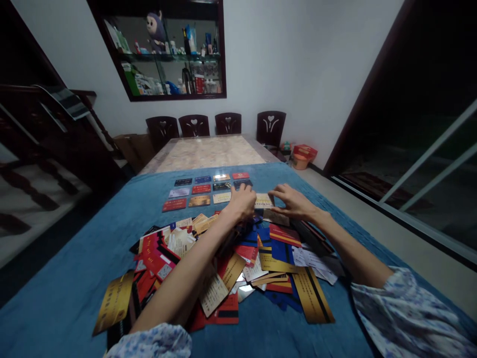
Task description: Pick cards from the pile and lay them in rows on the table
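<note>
My left hand [243,201] is bent over the right end of the card rows, its fingers curled down. What lies under its fingertips is hidden. Just beside it, a cream card [264,200] lies between my two hands. My right hand [294,203] has thumb and forefinger at the upper and lower edges of that card's right end. Below it is a darker brownish card [276,217]. Neat rows of cards, among them a red card [201,189] and a gold card [199,201], lie left of my left hand. Under my forearms spreads a loose pile of cards [255,268].
A blue cloth [93,238] covers the near part of the table, and the bare stone tabletop [208,151] shows beyond it. Dark chairs [271,127] stand at the far end. A gold card [313,296] sticks out at the pile's near right edge.
</note>
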Tool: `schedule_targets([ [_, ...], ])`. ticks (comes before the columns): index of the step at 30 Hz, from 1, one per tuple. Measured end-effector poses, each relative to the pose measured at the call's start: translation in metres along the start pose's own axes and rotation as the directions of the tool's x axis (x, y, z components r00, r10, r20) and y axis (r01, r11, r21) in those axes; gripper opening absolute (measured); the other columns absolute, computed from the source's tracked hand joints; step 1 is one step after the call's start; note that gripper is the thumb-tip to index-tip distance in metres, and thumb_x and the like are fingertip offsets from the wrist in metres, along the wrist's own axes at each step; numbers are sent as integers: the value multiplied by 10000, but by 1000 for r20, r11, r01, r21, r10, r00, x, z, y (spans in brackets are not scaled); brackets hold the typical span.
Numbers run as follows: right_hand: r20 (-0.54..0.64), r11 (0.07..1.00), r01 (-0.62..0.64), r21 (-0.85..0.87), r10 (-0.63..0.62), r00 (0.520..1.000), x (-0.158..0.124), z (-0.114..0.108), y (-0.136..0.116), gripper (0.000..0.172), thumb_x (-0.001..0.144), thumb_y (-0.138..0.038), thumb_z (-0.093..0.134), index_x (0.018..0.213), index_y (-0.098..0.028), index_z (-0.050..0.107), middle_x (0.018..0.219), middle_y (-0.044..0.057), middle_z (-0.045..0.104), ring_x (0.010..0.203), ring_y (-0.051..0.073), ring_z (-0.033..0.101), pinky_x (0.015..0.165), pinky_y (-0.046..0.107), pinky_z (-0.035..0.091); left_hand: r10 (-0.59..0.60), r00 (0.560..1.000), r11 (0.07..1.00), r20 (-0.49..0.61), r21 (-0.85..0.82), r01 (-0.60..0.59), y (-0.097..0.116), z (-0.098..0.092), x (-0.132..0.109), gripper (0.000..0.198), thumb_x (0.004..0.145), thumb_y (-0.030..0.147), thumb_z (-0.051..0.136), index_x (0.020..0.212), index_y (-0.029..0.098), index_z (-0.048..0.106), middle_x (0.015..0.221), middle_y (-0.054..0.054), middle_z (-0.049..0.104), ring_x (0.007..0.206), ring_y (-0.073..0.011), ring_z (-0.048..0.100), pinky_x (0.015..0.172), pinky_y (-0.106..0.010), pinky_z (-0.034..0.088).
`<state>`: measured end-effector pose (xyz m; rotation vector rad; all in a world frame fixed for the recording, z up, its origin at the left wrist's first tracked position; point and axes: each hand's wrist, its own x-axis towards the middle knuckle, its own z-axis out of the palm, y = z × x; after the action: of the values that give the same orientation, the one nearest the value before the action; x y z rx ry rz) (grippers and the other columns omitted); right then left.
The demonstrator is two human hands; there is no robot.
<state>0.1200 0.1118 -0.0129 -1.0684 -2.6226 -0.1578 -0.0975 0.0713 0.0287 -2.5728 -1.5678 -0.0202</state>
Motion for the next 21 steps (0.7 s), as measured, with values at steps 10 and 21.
schedule_targets([
  [10, 32, 994, 35, 107, -38, 999, 41, 10, -12, 337, 894, -400, 631, 1162, -197, 646, 1139, 132, 593, 1043, 267, 530, 876, 385, 469, -1, 999, 999, 51, -43, 3, -47, -1, -6, 172, 874, 303, 623, 950, 150, 642, 1210, -157, 590, 1192, -334, 483, 967, -527, 437],
  [21, 97, 991, 32, 128, -45, 994, 93, 33, -30, 274, 860, -347, 694, 1087, -197, 659, 1154, 120, 593, 1096, 268, 514, 872, 365, 470, -66, 991, 997, 119, -35, 71, -95, 6, -12, 103, 847, 240, 622, 924, 172, 627, 1243, -136, 579, 1218, -332, 464, 963, -503, 449],
])
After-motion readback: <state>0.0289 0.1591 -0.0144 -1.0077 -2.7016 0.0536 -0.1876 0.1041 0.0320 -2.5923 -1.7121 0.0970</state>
